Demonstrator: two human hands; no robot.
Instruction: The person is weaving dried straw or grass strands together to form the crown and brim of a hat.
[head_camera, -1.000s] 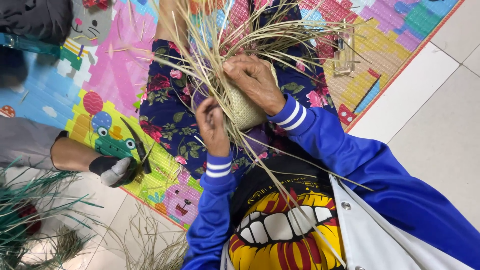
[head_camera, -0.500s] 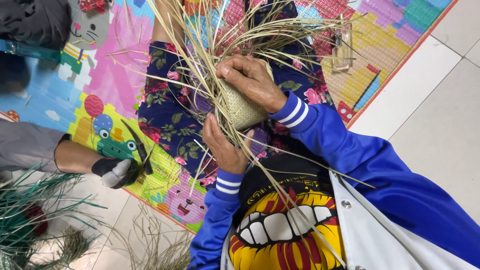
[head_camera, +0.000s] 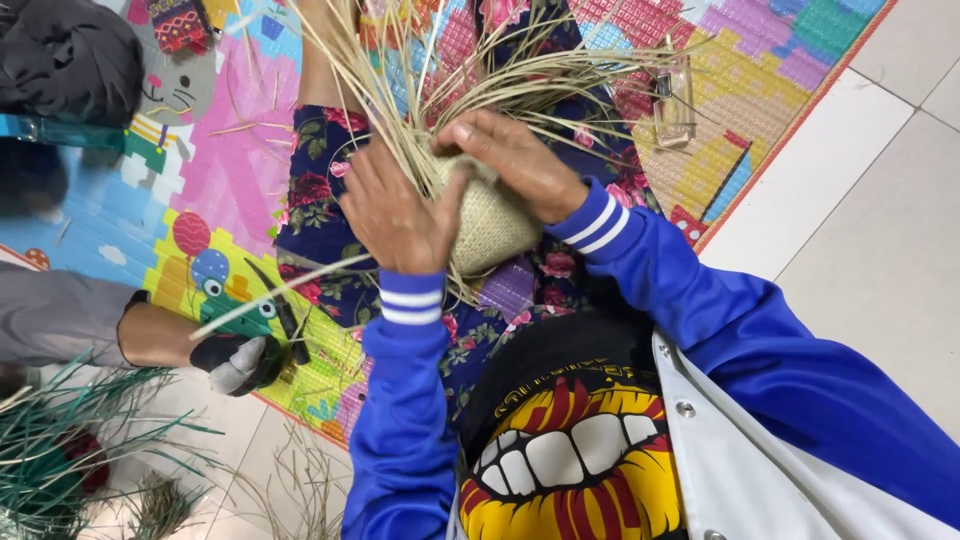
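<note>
The left hand (head_camera: 395, 215) and right hand (head_camera: 515, 160) are both closing fingers around a small woven basket (head_camera: 490, 225) over the lap, loose straw strands (head_camera: 400, 70) fanning toward the colourful mat's (head_camera: 220, 170) far edge.

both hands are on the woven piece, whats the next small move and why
Probably fold one loose straw down across the woven piece: the left hand and right hand clasp its sides, and unwoven strands fan out above it.

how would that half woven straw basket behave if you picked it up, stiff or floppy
The woven basket probably holds its rounded shape, since its weave looks tight. The loose straw strands fan out unwoven, so they would likely flop and bend. It seems light: both the left hand and right hand cradle it easily.
</note>
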